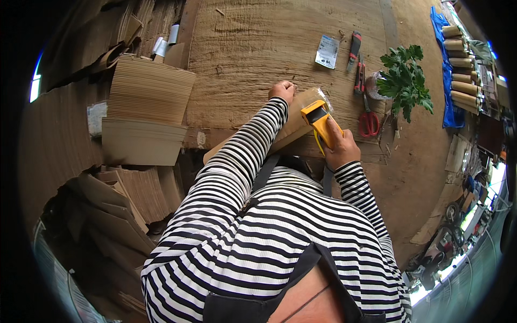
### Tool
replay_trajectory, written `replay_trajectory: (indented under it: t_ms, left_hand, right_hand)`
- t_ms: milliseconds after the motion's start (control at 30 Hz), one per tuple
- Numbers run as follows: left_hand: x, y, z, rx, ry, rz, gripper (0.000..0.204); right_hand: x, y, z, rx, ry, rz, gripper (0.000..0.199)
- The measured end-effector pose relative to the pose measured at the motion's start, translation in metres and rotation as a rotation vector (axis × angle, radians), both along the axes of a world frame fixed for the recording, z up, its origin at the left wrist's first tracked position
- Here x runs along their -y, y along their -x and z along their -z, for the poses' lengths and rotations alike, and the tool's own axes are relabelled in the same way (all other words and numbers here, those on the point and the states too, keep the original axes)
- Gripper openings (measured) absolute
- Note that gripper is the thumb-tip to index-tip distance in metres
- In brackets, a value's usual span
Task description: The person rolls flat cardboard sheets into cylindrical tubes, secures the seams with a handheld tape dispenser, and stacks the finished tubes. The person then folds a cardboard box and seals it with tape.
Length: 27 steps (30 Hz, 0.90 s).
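My right hand (340, 145) grips a yellow tool with a black tip (316, 118), pressed onto a long flat strip of cardboard (293, 125) that lies slanted on the wooden work surface (258, 48). My left hand (283, 90) rests as a loose fist on the far end of that strip, holding it down. Both forearms wear black-and-white striped sleeves. The near end of the strip is hidden under my left arm.
Red-handled scissors (369, 121), a red-and-black knife (354, 49), a small white packet (327, 51) and a green leafy sprig (405, 78) lie beyond my hands. Stacks of corrugated cardboard (145, 107) fill the left. Rolls on a blue sheet (460, 59) sit at the far right.
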<state>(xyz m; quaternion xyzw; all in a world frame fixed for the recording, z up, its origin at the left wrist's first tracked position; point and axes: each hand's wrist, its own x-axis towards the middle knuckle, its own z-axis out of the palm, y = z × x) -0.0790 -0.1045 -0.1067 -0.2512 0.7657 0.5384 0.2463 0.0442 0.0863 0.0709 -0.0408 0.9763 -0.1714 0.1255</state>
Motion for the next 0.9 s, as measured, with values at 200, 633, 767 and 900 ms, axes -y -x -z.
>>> replay_trajectory:
  t_ms: [200,633,767,900]
  left_hand:
    - [0.002,0.006,0.0,-0.12,0.319,0.375,0.04]
    - [0.031,-0.002,-0.034,-0.365,0.523,0.43,0.027]
    - [0.031,-0.022,-0.018,-0.448,-0.006,0.761,0.064]
    - [0.026,-0.014,-0.025,-0.298,0.056,0.949,0.093]
  right_hand:
    - [0.0,-0.007,0.021,0.068,0.006,0.037,0.083]
    - [-0.009,-0.004,0.027,0.111,0.115,0.052,0.08]
    - [-0.017,-0.007,0.028,0.093,0.181,0.038,0.077]
    - [-0.02,-0.009,0.033,0.081,0.209,0.032,0.076]
